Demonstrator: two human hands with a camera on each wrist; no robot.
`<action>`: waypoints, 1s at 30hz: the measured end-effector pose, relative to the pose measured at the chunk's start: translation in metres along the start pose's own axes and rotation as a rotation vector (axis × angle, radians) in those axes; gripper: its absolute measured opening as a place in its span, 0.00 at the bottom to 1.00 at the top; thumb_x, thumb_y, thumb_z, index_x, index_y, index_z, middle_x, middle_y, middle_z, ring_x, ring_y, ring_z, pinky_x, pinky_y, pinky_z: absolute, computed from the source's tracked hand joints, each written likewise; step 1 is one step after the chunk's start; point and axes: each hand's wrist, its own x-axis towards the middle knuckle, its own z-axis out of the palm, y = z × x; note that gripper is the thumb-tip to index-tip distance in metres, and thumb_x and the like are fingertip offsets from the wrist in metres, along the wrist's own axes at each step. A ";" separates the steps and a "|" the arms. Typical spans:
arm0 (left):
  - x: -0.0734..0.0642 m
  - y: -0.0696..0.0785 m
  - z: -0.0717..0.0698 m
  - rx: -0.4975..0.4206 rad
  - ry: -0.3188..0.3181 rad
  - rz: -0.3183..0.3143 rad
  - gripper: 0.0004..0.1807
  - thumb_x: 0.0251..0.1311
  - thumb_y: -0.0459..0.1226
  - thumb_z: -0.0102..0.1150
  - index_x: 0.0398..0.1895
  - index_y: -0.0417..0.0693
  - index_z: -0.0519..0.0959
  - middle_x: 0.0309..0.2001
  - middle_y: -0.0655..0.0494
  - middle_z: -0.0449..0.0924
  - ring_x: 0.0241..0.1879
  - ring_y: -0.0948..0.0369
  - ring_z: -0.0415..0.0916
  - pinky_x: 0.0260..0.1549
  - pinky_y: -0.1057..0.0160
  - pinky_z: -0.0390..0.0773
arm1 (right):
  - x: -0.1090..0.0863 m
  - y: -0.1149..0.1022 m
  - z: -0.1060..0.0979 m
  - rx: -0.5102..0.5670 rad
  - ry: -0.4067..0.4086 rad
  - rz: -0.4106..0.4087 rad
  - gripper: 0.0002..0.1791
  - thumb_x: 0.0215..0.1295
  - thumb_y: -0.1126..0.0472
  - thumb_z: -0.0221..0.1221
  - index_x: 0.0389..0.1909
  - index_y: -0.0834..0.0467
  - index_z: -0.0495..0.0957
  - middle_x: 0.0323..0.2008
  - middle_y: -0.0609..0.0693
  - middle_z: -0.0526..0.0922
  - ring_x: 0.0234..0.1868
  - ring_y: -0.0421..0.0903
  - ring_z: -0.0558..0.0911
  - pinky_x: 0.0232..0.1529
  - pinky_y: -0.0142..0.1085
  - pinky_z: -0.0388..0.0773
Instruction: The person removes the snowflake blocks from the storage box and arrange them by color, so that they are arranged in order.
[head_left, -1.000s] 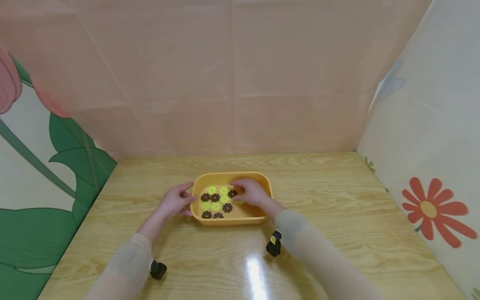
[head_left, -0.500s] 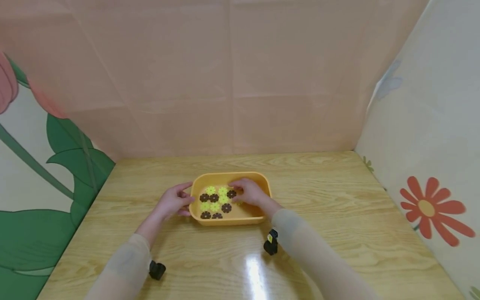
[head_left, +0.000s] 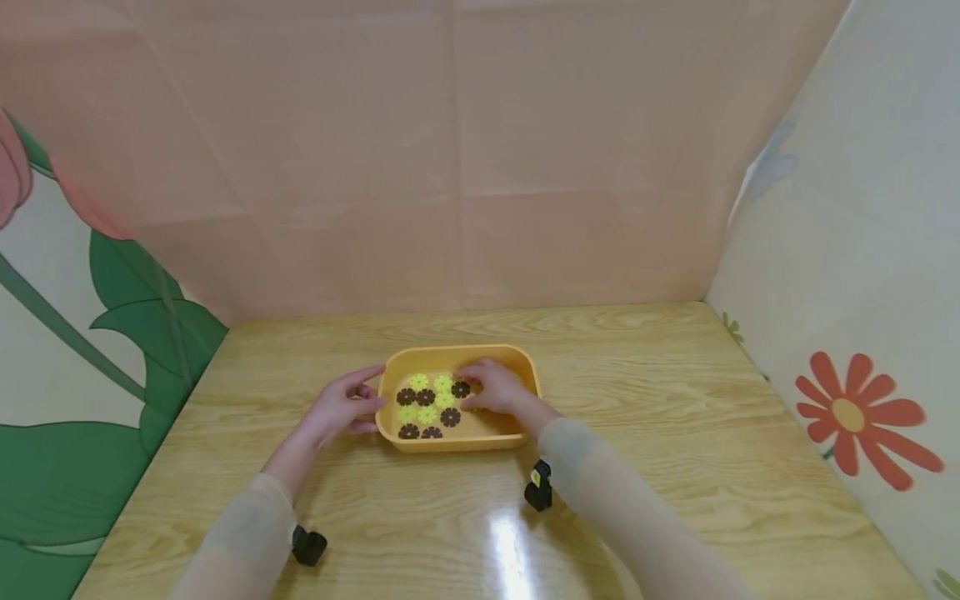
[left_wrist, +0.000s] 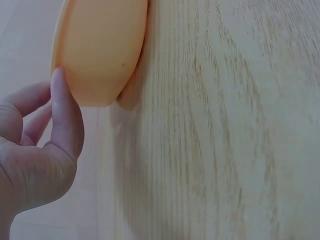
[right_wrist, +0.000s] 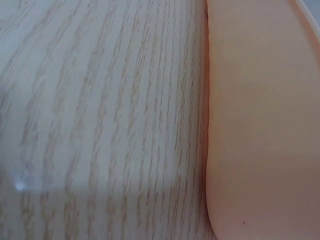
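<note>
I'd brace the orange basin [head_left: 457, 447] at its left edge, left hand [head_left: 337, 408] spread against it; right hand [head_left: 497, 388] half-open by a brown flower disc [head_left: 460, 389], grip unclear.

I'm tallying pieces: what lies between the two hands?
Between left hand and right hand, the head view shows yellow pieces and brown pieces inside the orange tray.

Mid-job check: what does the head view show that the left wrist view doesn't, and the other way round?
Only the head view: the bright yellow notched discs and dark brown notched discs in the yellow-orange rounded rectangular tray, the bare right hand inside it, and the red-petalled painted flower.

Only the left wrist view: a small dark speck on the tray's outer wall.

Both: the tray, the bare left hand at its rim, and the light wood-grain table.
</note>
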 end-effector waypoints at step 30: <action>0.000 -0.006 0.001 -0.087 -0.022 0.012 0.36 0.63 0.24 0.59 0.74 0.44 0.62 0.44 0.46 0.68 0.37 0.56 0.76 0.36 0.58 0.88 | 0.001 -0.001 0.000 0.031 0.007 0.003 0.14 0.55 0.61 0.73 0.41 0.57 0.82 0.41 0.49 0.78 0.45 0.47 0.77 0.53 0.40 0.78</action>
